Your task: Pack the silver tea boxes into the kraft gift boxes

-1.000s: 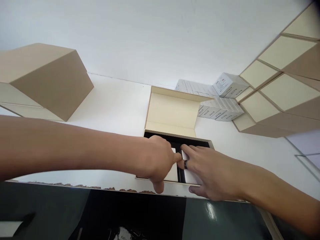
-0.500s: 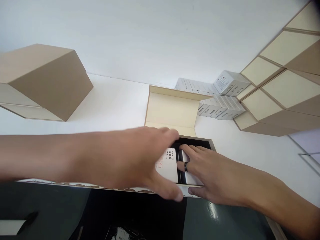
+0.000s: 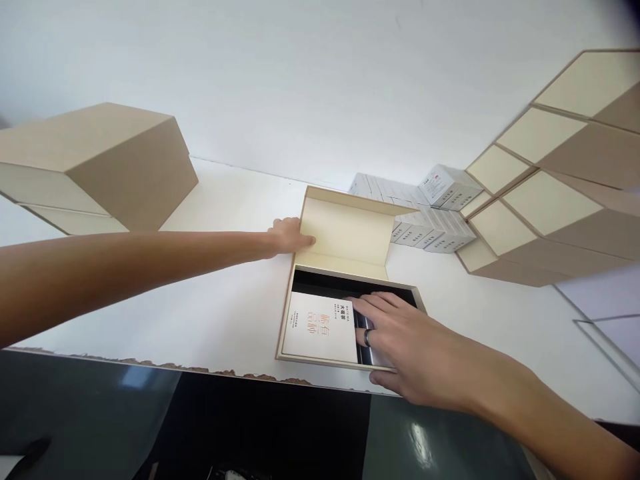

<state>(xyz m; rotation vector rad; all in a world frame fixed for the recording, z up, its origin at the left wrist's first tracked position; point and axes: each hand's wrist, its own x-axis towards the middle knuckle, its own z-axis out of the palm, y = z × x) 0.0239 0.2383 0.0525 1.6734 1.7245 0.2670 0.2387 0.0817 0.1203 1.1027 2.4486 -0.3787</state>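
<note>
An open gift box with a cream inside lies on the white table, its hinged lid raised at the back. My left hand is closed on the left edge of that lid, thumb on the inner face. In the left part of the box rests a white tea carton with dark and orange print. My right hand grips the front right of the box, fingers inside over a second white carton, thumb outside the front wall. That carton is mostly hidden by the hand.
Behind the lid stand several small white cartons in rows. Stacked beige boxes rise on the right, and more beige boxes stand at the left. The table's front edge is chipped.
My left hand has moved from over the box back to the lid's left edge and taken hold of it, uncovering the white tea carton. My right hand stays at the box's right side.
</note>
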